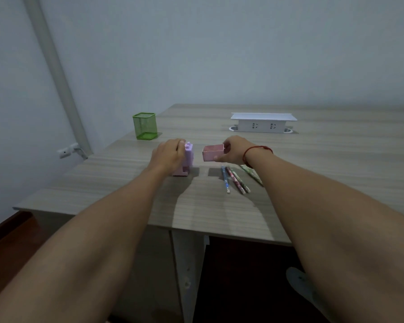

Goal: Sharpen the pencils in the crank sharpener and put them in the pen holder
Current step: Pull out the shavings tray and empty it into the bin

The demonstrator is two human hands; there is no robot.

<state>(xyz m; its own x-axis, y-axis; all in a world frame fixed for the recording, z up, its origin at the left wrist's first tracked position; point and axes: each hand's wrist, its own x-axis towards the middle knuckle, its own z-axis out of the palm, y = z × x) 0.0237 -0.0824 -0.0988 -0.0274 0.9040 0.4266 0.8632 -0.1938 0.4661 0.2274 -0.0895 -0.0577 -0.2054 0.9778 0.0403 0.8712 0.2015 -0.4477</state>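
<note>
Centrally, head view: the left hand (169,155) grips the crank sharpener (189,157), which stands on the surface (313,171). The right hand (234,149) pinches a pink tray (212,153), probably the shavings drawer, just beside it. The pencils (236,180) lie near the right wrist, with the pen holder (145,125) well apart at far left. The pencils are likely light, stiff and prone to roll: take them mid-shaft.

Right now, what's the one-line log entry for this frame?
left hand: grips sharpener | right hand: holds drawer apart | pencils: on table | holder: no pencils visible
</note>
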